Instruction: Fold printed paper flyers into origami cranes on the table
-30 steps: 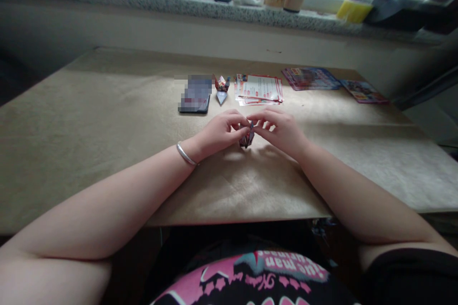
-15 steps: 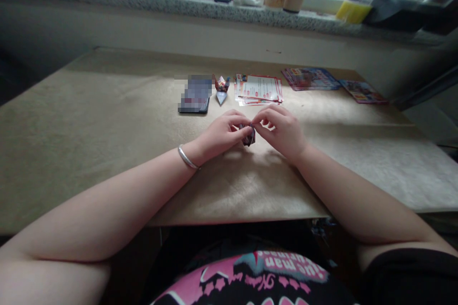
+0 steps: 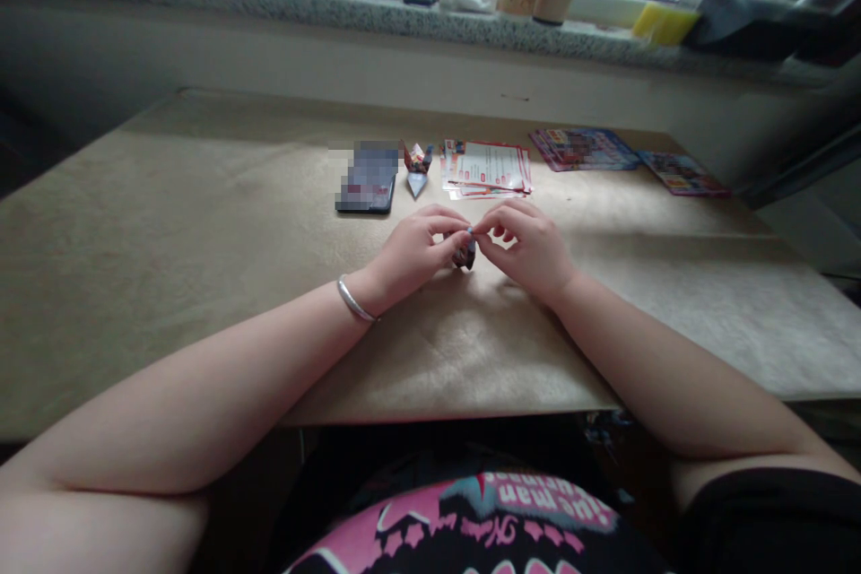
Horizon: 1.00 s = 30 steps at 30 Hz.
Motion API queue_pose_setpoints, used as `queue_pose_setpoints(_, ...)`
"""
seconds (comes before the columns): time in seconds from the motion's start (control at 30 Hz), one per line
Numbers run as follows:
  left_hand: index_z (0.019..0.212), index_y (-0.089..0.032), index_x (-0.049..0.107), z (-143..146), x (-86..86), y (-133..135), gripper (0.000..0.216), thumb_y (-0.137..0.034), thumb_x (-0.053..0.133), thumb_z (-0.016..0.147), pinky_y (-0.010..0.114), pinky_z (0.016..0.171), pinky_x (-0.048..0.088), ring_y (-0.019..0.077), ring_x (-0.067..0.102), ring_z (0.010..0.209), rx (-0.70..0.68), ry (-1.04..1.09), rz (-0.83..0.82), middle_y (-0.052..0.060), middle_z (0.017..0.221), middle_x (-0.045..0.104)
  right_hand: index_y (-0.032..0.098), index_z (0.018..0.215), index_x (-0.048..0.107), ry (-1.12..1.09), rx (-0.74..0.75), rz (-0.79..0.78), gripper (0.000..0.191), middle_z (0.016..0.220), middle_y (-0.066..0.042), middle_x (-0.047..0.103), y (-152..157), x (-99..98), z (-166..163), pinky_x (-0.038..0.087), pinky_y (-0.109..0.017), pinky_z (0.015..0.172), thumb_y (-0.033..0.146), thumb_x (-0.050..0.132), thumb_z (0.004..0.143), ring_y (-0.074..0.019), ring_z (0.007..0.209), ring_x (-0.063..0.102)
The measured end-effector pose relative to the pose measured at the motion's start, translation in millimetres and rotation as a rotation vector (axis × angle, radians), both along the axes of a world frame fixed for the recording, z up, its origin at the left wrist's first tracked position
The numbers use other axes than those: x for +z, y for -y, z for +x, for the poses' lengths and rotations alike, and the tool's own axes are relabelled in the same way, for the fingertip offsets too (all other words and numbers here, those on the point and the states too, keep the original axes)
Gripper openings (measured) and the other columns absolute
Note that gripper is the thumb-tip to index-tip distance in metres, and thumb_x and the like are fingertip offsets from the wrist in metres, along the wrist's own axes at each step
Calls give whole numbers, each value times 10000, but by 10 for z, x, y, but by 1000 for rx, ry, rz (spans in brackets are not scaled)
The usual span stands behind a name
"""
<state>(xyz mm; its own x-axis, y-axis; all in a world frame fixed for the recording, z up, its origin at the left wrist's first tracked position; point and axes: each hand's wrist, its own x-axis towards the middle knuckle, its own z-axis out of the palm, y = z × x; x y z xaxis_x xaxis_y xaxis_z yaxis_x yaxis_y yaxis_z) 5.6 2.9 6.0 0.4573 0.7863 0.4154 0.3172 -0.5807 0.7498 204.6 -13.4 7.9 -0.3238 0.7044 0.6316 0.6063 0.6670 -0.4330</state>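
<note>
A small folded piece of printed paper [image 3: 464,253] sits between both hands at the middle of the brown paper-covered table [image 3: 202,215]. My left hand [image 3: 413,249], with a silver bangle [image 3: 353,300] on its wrist, pinches the paper from the left. From the right, my right hand [image 3: 528,247] pinches its top edge with thumb and forefinger. Most of the paper is hidden by the fingers.
Behind the hands lie a dark phone [image 3: 367,178], a finished folded paper figure [image 3: 417,169], a stack of printed sheets [image 3: 485,169] and two leaflets [image 3: 584,148] at the right. Cups and jars stand on the stone windowsill [image 3: 377,9].
The folded paper has been pressed smaller and lower between the fingertips, and both hands have closed in slightly toward each other.
</note>
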Motion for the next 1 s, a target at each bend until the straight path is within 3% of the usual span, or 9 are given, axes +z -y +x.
queue_pose_setpoints(0.23,950,-183,784,1,4,-3,247,-371,630,912,355,1006,500,207,674,1036,-17,17,-69,77,1079,749,228,780,652,34,-2,19,76,816,-24,642,5,7,8,464,-287,629,222,637,854,-154,753,581)
queue_pose_setpoints(0.63,880,-171,753,23,1,12,222,-322,597,927,330,932,510,188,667,951,-25,-23,56,64,982,749,241,840,670,247,-70,224,139,879,-39,686,32,47,13,470,-321,766,235,564,929,-188,861,603)
queue_pose_setpoints(1.0,851,-185,732,40,18,32,179,-265,589,925,320,919,508,178,661,928,-24,-56,108,46,959,739,257,830,651,274,-51,227,141,884,-36,689,27,62,18,467,-332,781,264,556,934,-196,865,594)
